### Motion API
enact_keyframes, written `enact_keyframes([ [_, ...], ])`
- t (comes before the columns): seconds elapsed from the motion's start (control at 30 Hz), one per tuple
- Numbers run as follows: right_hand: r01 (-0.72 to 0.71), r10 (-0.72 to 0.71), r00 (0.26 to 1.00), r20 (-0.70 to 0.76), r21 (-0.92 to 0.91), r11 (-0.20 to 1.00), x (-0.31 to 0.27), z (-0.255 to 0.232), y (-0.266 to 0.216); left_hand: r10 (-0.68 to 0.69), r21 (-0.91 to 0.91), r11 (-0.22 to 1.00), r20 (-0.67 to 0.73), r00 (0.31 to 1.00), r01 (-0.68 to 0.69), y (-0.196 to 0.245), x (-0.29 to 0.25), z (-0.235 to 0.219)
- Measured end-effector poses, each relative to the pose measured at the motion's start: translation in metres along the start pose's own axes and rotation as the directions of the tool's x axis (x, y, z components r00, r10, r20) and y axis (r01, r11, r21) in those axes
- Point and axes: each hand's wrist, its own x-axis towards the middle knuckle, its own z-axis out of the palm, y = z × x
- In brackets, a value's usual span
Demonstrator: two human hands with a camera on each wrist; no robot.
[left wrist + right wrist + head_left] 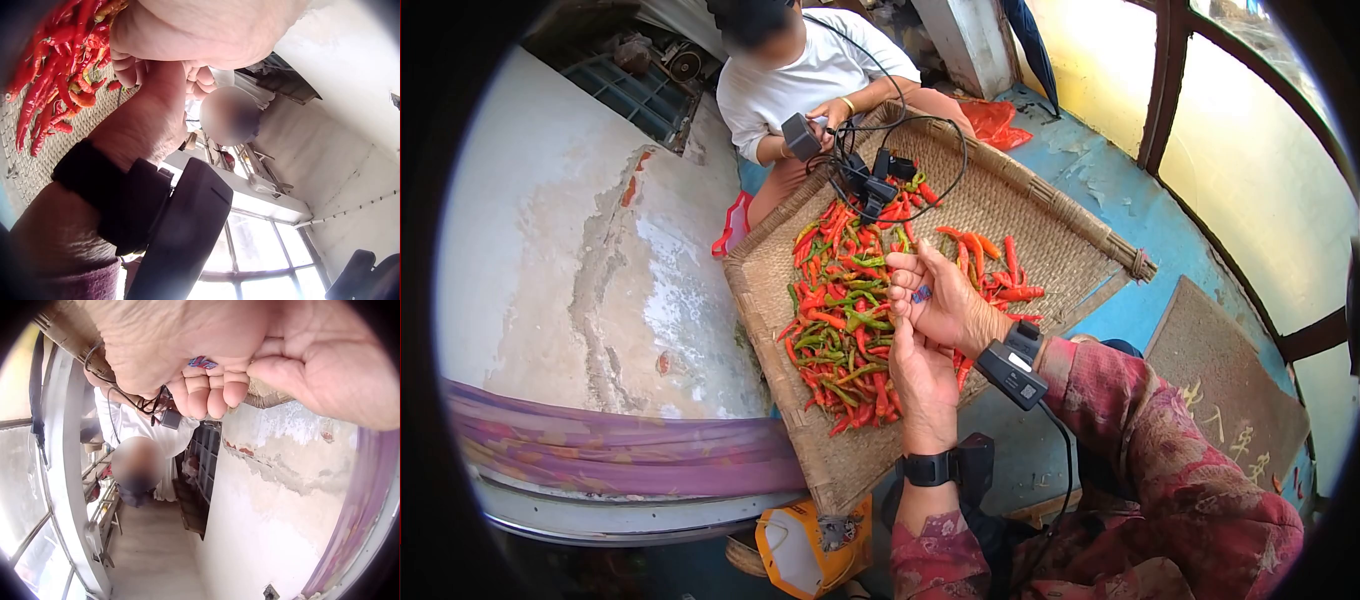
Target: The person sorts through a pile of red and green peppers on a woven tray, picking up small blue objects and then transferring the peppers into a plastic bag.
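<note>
Both bare hands meet palm up over red and green chilies [850, 320] in a shallow woven tray [1060, 220]. A small blue and red piece [921, 294] lies on the right hand [948, 300], whose fingers are slightly bent. The left hand [927, 380] is beside and partly under it, thumb near the right fingertips. The right wrist view shows the piece [202, 362] on the right palm [181, 337], with the left hand [331, 375] alongside. In the left wrist view the left palm [206, 31] fills the top, partly covering the right hand [156, 109].
Across the tray a seated person in a white shirt [840, 60] holds a dark device [801, 136]. Black cables and devices [870, 185] rest on the chilies there. A cracked wall [580, 250] stands left, an orange and white box [815, 545] below, windows [1250, 150] right.
</note>
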Motion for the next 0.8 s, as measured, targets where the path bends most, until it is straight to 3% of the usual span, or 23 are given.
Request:
enact_keyframes([
  [0.8,-0.007,0.006,1.0,-0.025,-0.037,0.999,0.0019,0.0003,0.0011,-0.009,-0.033,0.999,-0.005,1.0,0.009,0.001,0.0021,0.0006],
])
